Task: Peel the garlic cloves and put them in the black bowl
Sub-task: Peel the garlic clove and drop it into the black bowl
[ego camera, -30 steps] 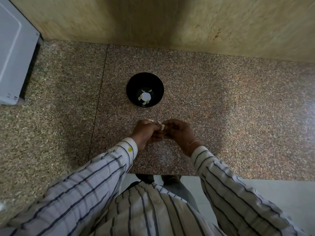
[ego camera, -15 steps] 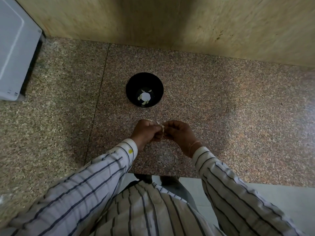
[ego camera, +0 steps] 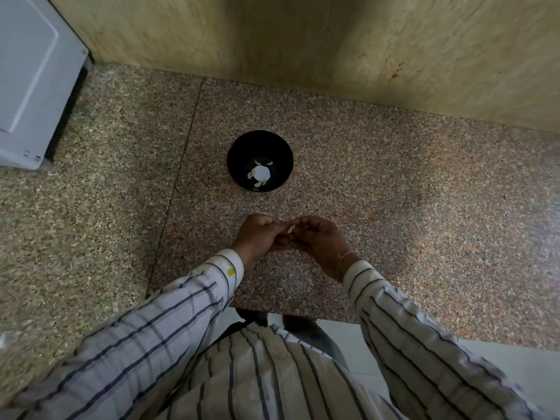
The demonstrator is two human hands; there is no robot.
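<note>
**Peeling under way at the near side of the bowl: little movement in the last second**

Change noted: over the last second the two hands have stayed together on the near side of the black bowl (ego camera: pixel 242 147), between the bowl and the person. Their position relative to the bowl has hardly altered. Nothing has been added to the bowl in that interval. My judgement is that the current clove is still being stripped and the transfer step has not started.

Hands: the left hand (ego camera: pixel 259 237) and right hand (ego camera: pixel 318 241) meet at the fingertips. The fingers of both are curled inward and pinch the same small item between them. Neither hand is released, and neither touches the bowl.

Task item: the garlic clove (ego camera: pixel 291 229) shows only as a small pale sliver at the point where the hands meet, near the bowl but apart from it. Most of it is covered by the fingers. Whether any skin remains on it cannot be told.

Bowl contents: several pale peeled cloves (ego camera: pixel 258 184) lie on the bowl floor around a bright round patch at its centre. Whether that patch is a reflection or part of the bowl cannot be determined.

Surroundings: the bowl stands upright on the speckled counter (ego camera: pixel 394 192). A white appliance (ego camera: pixel 27 86) sits well to the left of the bowl.
</note>
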